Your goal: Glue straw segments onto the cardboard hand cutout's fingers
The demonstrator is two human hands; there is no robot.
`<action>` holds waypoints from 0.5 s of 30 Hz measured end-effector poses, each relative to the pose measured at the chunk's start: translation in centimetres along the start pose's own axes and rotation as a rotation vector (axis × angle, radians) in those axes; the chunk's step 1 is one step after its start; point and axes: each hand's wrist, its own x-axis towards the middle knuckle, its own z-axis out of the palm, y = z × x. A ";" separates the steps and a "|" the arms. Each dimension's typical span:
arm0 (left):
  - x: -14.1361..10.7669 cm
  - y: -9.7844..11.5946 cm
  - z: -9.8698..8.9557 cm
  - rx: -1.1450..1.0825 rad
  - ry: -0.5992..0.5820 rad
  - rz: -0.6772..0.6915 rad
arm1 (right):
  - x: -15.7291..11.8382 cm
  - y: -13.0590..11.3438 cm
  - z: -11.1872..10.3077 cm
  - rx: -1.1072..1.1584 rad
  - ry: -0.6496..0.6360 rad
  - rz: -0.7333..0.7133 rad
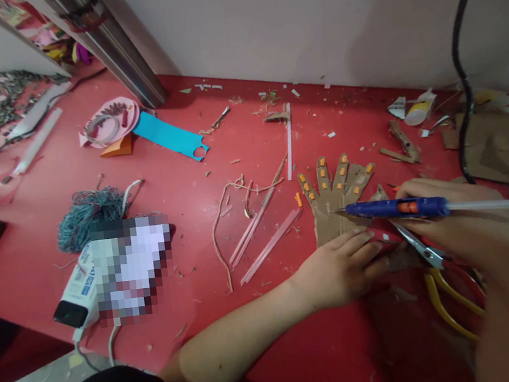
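A brown cardboard hand cutout (329, 198) lies on the red table, with small orange pieces along its fingers. My left hand (343, 266) rests across the lower edge of the cutout, fingers stretched out and lying flat. In my right hand (463, 207) is a blue glue gun (394, 208), with a long translucent glue stick (497, 204) running out of its back. The gun's nozzle points left over the palm of the cutout; contact with the cardboard cannot be made out. Scissors (424, 249) with red and yellow handles lie below my right hand, partly hidden by my arm.
Glue sticks (270, 246) and twine (217, 244) lie left of the cutout. Farther left are blue-grey yarn (92, 215), a white device (84, 284) with a cable and a blue strip (170, 138). A metal post (123, 52) stands behind; a black cable (464, 69) hangs at right.
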 end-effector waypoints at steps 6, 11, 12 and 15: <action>0.1 0.0 0.0 -0.012 0.014 0.006 | -0.4 -1.3 -0.4 0.009 0.025 0.029; -0.1 0.0 0.0 0.001 0.033 -0.006 | -0.2 -1.9 -0.3 0.017 -0.038 0.051; -0.1 0.0 0.0 0.007 0.041 -0.007 | -0.1 -1.9 -0.3 0.018 -0.051 0.051; -0.1 0.0 0.2 0.013 0.065 0.001 | -0.1 -2.1 0.0 -0.015 -0.029 0.015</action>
